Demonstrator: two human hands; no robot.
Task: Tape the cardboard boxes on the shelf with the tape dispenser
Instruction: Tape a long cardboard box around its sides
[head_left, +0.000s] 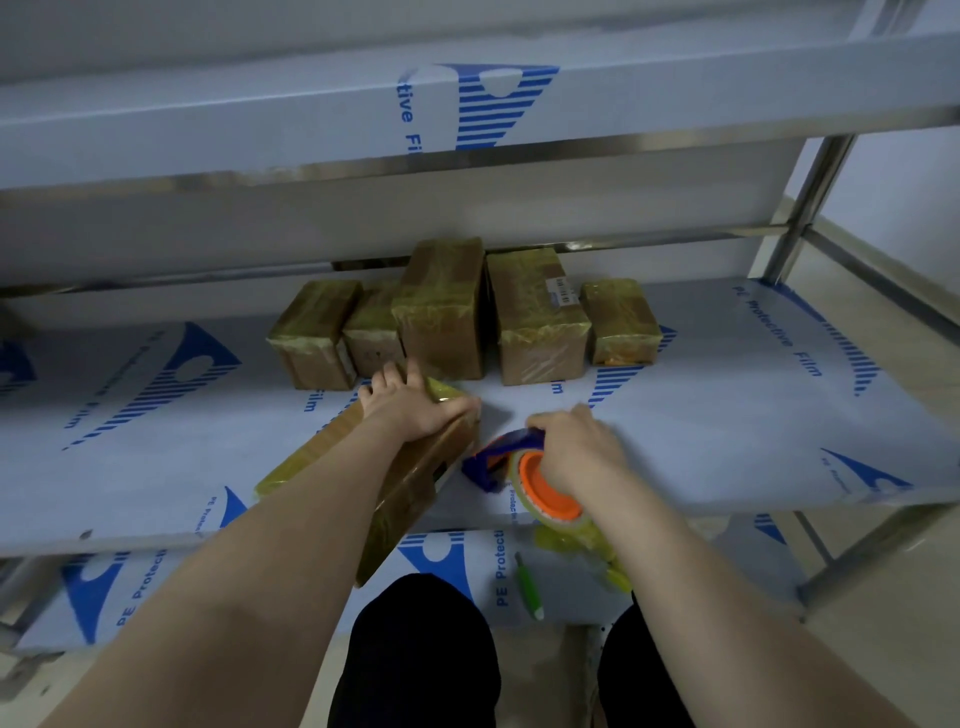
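Two hands work at a film-covered shelf (727, 415), one on a long cardboard box (332, 457), the other on the tape dispenser (498, 460).

The left forearm covers much of the long cardboard box, whose near end juts past the shelf edge. Behind the box stand five taped boxes (441, 312) in a row, the second mostly hidden by its neighbours. Just right of the box, the dispenser's handle is buried under the right hand (576, 447), which wraps round it. The left hand (415, 410) clasps the box's far end, fingers bent over the edge. Below the box, blurred tape scraps (582, 545) and a green tool (529, 587) lie on a lower board.
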